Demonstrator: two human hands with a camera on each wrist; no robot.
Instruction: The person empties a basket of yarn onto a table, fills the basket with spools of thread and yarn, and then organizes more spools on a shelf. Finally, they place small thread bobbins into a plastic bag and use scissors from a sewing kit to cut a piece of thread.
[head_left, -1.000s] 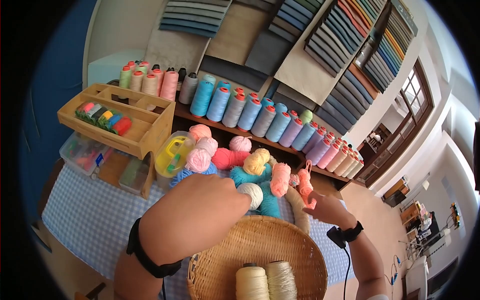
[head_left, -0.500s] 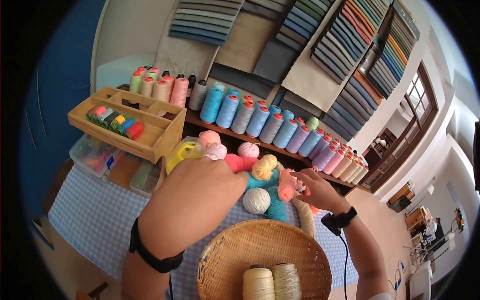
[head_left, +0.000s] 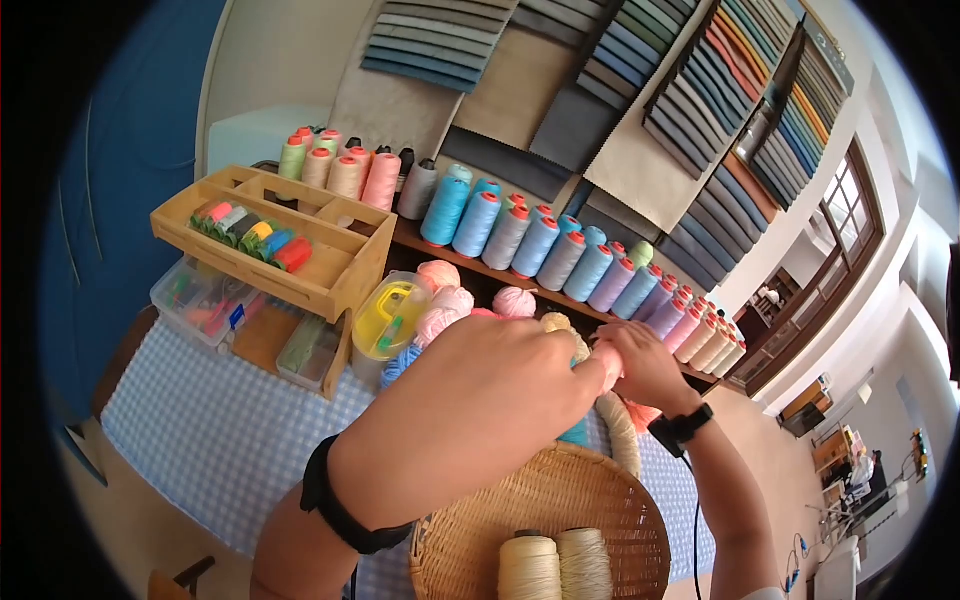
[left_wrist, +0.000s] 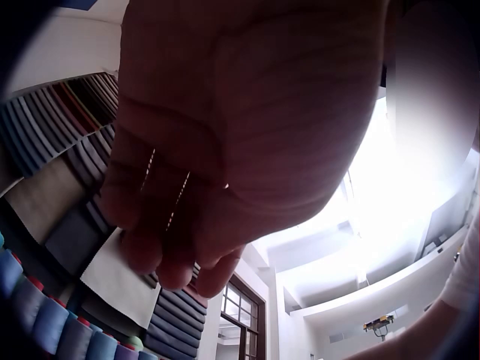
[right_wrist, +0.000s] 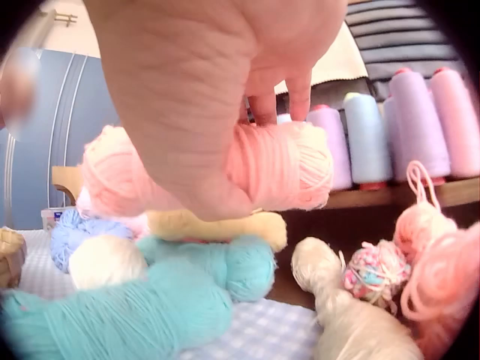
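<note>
My right hand [head_left: 645,365] grips a peach-pink yarn skein [right_wrist: 281,169], thumb on the near side, and holds it above the other yarn. Beside it in the head view is my left hand [head_left: 500,390], whose back overlaps much of the yarn pile. In the left wrist view, the left hand's loosely bent fingers [left_wrist: 176,274] hold nothing visible. Below the skein lie turquoise yarn [right_wrist: 112,315], a white ball [right_wrist: 109,262] and a pale yellow skein [right_wrist: 217,226]. A beige skein [right_wrist: 360,330], a multicoloured ball [right_wrist: 377,270] and coral yarn [right_wrist: 450,277] lie to the right.
A shallow bamboo basket [head_left: 460,530] with two cream thread cones [head_left: 530,570] stands at the front of the checked cloth [head_left: 230,430]. A wooden organizer [head_left: 330,270] and a yellow-lidded tub [head_left: 385,320] stand left. Thread cones [head_left: 535,245] line the shelf behind.
My right hand has lifted the peach-pink skein off the pile. The left hand has moved right, close to the right hand, and now overlaps the white ball in the head view.
</note>
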